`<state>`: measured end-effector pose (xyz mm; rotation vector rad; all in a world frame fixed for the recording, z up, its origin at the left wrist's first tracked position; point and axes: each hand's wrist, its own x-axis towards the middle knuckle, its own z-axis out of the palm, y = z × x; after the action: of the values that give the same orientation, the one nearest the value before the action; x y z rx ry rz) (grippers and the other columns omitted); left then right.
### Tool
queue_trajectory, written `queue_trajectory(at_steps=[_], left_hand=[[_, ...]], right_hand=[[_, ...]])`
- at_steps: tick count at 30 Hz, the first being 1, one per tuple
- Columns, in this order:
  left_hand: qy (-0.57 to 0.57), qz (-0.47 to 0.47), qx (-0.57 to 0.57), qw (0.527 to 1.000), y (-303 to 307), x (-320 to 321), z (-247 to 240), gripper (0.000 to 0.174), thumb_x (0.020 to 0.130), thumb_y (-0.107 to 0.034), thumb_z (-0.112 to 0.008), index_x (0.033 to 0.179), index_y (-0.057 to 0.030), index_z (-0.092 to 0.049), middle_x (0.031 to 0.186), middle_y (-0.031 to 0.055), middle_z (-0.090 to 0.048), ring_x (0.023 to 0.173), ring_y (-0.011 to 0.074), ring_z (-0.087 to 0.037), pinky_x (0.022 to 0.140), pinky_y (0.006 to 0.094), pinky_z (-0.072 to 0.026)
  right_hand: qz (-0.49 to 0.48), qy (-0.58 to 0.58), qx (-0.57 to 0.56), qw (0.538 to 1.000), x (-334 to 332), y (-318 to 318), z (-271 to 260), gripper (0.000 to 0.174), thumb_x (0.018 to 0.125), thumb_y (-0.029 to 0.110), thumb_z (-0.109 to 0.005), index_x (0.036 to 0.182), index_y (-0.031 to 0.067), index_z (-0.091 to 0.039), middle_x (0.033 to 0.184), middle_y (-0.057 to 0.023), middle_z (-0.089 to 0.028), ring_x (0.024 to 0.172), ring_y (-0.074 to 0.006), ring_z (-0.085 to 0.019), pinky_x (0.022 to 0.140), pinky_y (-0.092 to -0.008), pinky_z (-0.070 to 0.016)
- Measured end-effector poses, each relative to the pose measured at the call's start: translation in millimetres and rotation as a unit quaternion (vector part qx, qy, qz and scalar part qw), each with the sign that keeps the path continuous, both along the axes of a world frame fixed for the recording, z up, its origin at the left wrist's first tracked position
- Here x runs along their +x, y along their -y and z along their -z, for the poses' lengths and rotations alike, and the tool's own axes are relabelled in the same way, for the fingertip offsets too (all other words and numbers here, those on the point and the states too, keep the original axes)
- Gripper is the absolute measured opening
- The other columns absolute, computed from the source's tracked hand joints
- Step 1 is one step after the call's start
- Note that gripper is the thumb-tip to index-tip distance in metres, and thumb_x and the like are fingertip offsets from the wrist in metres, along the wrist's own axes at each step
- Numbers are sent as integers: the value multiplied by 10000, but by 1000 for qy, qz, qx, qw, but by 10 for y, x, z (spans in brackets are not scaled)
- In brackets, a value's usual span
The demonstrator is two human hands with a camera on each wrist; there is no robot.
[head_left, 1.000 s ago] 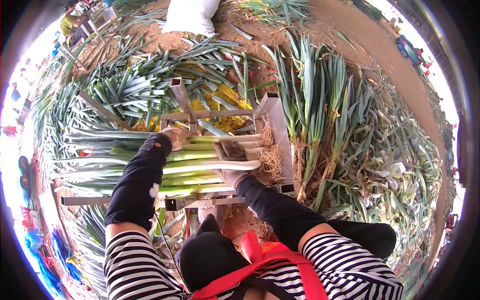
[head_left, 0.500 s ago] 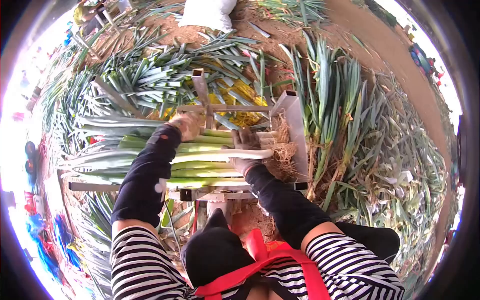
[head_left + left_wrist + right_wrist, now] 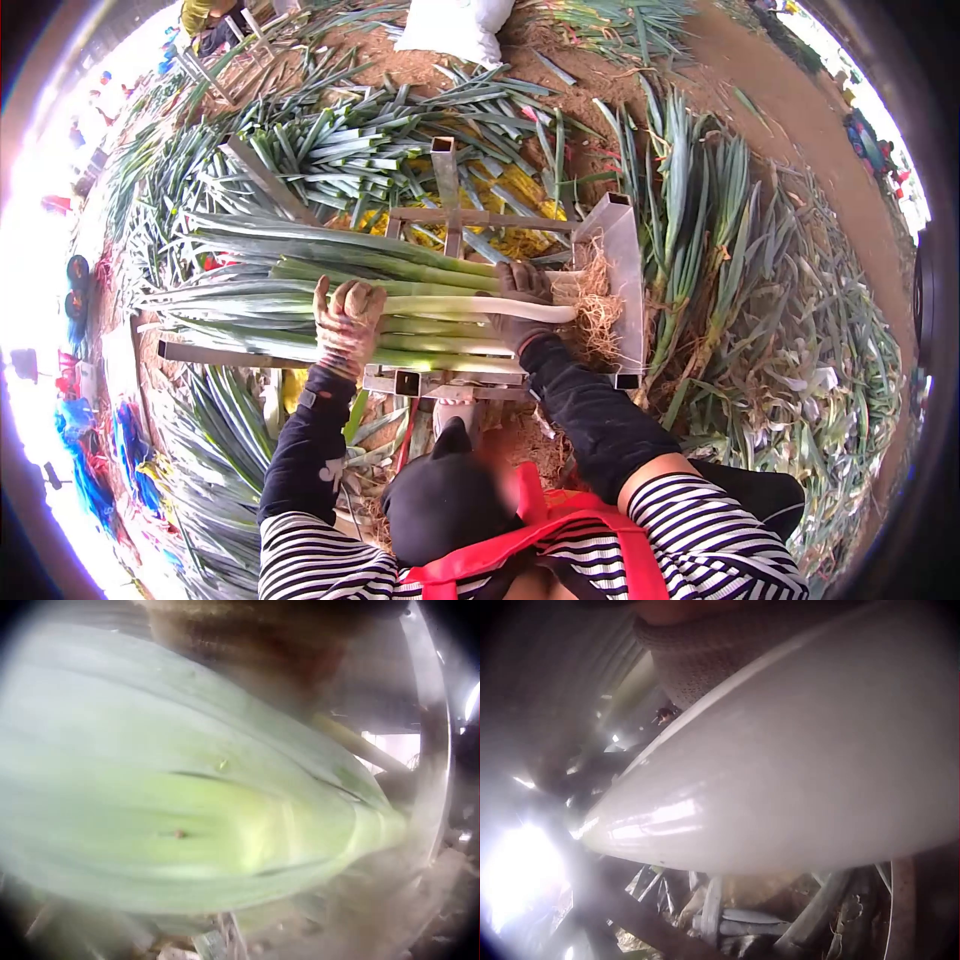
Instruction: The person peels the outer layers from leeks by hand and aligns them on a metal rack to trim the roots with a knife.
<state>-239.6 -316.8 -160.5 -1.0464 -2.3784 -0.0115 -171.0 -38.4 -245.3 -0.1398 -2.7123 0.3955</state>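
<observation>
A bunch of leeks lies crosswise on a metal frame, green leaves to the left, white stalks and tangled roots at the right. My gloved left hand is at the bunch's near side, its fingers curled at the long leek on top. The gloved right hand has bent fingers over the white ends, and that leek's white stalk crosses in front of it. A green leek stalk fills the left wrist view. White stalk hides the right fingers in the right wrist view.
The metal frame has an end plate beyond the roots and an upright post behind. Other leeks stand bundled at the right, and more leafy piles lie behind. A white sack sits farther back.
My left hand has moved from the far side of the bunch toward its near side. The right hand stays near the white ends. The whole head view has shifted.
</observation>
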Motion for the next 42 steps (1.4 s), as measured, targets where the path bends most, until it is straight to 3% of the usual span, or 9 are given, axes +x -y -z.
queue_trajectory(at_steps=[3,8,10,13,20,21,24,29,42], left_hand=[[15,11,-13,1000,-27,-159,-24,277,843,-123,-609,1120,-133,-590,959,56,-549,932,237,-566,981,508,-408],[-103,92,-80,987,-77,-525,-802,548,761,-84,-560,1306,-127,-515,993,56,-490,1015,231,-528,961,460,-431],[-67,138,-149,977,-189,-829,-936,507,793,-41,-529,1296,-111,-527,937,53,-517,891,218,-570,832,396,-479],[133,119,-220,959,-478,-1356,-768,469,829,13,-481,1285,-86,-529,839,49,-550,752,217,-583,778,359,-496],[501,182,-88,841,-848,-1852,548,432,899,-179,-489,1331,-176,-511,1215,78,-601,1085,248,-596,904,377,-489],[260,111,-266,921,-1014,-1572,267,430,890,-232,-521,1318,-192,-528,1314,55,-566,1144,248,-581,896,370,-497],[373,20,-383,845,-1283,-1418,-164,443,950,-315,-419,1361,-164,-486,1450,47,-421,1284,206,-459,1044,361,-394],[385,11,-308,870,-1383,-1429,116,457,875,-385,-575,1272,-160,-565,1307,84,-549,1215,264,-508,1024,350,-408],[386,-13,-290,876,-1341,-1201,225,470,932,-441,-484,1354,-235,-485,1335,118,-533,1246,326,-488,1026,458,-389]], right_hand=[[-7,-45,23,999,13,-18,52,622,801,451,-622,1237,20,-520,1166,-194,-514,1116,-397,-487,994,-525,-358],[38,144,-56,987,33,70,-157,624,823,494,-603,1237,31,-537,1248,-195,-493,1150,-374,-468,975,-502,-358],[28,-17,17,999,41,57,-113,621,833,497,-587,1247,38,-525,1279,-166,-478,1174,-356,-447,1004,-485,-334],[16,5,-32,999,33,36,-129,614,800,461,-635,1229,36,-524,1211,-129,-489,1166,-314,-443,1014,-465,-329],[17,-20,-4,1000,22,20,-67,671,791,509,-610,1241,21,-514,1182,-137,-485,1167,-309,-432,1060,-457,-282],[15,-8,-20,1000,25,19,-68,668,795,516,-602,1239,24,-517,1204,-145,-483,1184,-314,-426,1059,-459,-282],[10,22,-45,999,26,12,-138,670,797,517,-601,1239,22,-516,1210,-154,-484,1193,-320,-424,1062,-464,-279],[26,-10,-28,999,40,20,-87,684,790,533,-605,1233,18,-520,1204,-163,-486,1183,-339,-430,1059,-486,-274],[19,-7,-45,999,68,18,-139,603,830,488,-599,1221,36,-518,1206,-158,-490,1176,-340,-439,1027,-480,-305]])
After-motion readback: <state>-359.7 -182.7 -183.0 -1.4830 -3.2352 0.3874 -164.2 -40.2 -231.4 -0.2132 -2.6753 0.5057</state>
